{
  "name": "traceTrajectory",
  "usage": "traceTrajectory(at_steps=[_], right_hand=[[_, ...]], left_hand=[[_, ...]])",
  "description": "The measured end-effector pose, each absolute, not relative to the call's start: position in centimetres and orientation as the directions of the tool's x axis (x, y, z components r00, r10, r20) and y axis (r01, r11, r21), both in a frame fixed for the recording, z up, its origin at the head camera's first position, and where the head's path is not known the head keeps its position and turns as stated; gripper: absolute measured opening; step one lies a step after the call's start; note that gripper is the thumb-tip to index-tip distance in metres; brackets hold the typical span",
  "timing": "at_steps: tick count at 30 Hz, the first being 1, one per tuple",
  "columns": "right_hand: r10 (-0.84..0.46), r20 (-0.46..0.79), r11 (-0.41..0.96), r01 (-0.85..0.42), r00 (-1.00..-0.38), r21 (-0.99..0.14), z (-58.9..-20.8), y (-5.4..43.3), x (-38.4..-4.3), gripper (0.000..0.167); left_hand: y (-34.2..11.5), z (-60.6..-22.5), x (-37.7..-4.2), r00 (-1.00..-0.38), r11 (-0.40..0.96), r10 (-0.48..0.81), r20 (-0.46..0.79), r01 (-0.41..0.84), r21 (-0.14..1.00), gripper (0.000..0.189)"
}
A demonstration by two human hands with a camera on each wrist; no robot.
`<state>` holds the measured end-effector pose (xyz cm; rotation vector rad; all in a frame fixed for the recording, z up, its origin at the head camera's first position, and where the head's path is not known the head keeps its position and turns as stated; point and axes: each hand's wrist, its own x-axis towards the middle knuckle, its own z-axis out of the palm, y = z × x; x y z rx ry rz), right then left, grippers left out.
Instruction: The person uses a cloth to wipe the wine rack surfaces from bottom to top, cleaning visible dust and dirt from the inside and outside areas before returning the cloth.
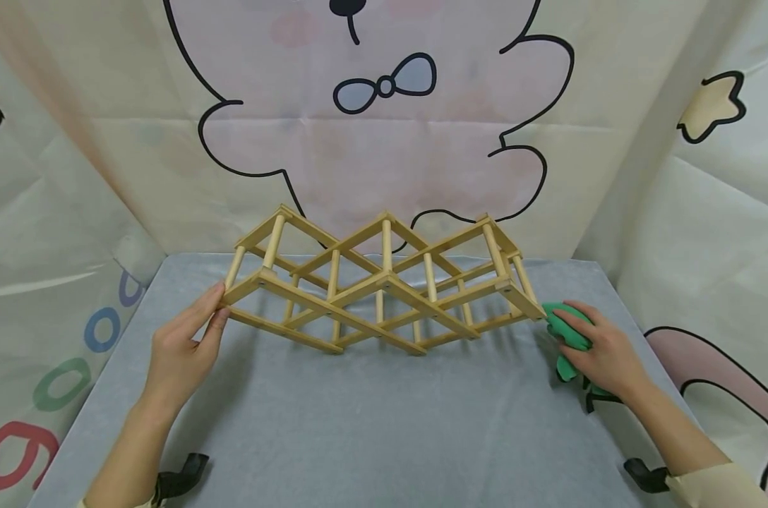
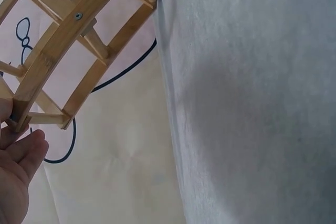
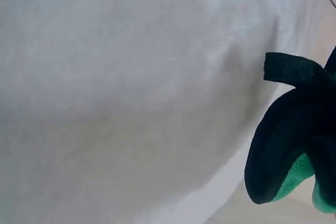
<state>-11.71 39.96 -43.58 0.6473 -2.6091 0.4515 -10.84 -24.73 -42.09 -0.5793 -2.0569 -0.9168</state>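
An expandable wooden lattice rack (image 1: 387, 243), made of crossed slats joined by round dowels, stands opened out across the far half of the table. My left hand (image 1: 181, 353) pinches its left end between thumb and fingers. In the left wrist view, the fingertips lie at the corner of the slatted rack (image 2: 47, 61). My right hand (image 1: 606, 353) grips a bunched green cloth (image 1: 565, 337) at the rack's lower right corner. Dark backing and a black strap show on the cloth (image 3: 278, 140) in the right wrist view; the right hand is hidden there.
A pale grey-blue cover lies over the table (image 1: 358, 423). Behind it hangs a printed fabric backdrop (image 1: 384, 155) with a cartoon figure and bow tie, close to the rack's back. Fabric side walls (image 1: 727, 233) flank the table. Black pieces (image 1: 183, 476) sit at both wrists.
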Motion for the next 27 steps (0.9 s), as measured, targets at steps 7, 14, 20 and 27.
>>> traceTrajectory(at_steps=[7, 14, 20, 27], right_hand=[[-0.329, 0.627, 0.806, -0.556, -0.706, -0.204, -42.2, 40.3, -11.0, 0.048], [-0.315, 0.729, 0.767, -0.615, -0.607, -0.18, -40.7, 39.5, -10.7, 0.068], [-0.316, 0.796, 0.729, -0.669, -0.517, -0.145, -39.1, 38.3, -10.2, 0.066], [-0.314, 0.845, 0.719, -0.689, -0.434, -0.087, -37.7, 35.9, -9.2, 0.062]], left_hand=[[-24.5, -42.2, -10.8, -0.556, 0.628, 0.061, 0.829, 0.666, 0.401, 0.035], [-24.2, -41.9, -10.8, -0.496, 0.623, 0.03, 0.868, 0.688, 0.372, 0.05], [-23.8, -41.3, -10.7, -0.488, 0.625, 0.02, 0.873, 0.687, 0.37, 0.049], [-23.7, -41.3, -10.6, -0.478, 0.641, 0.017, 0.878, 0.68, 0.357, 0.05]])
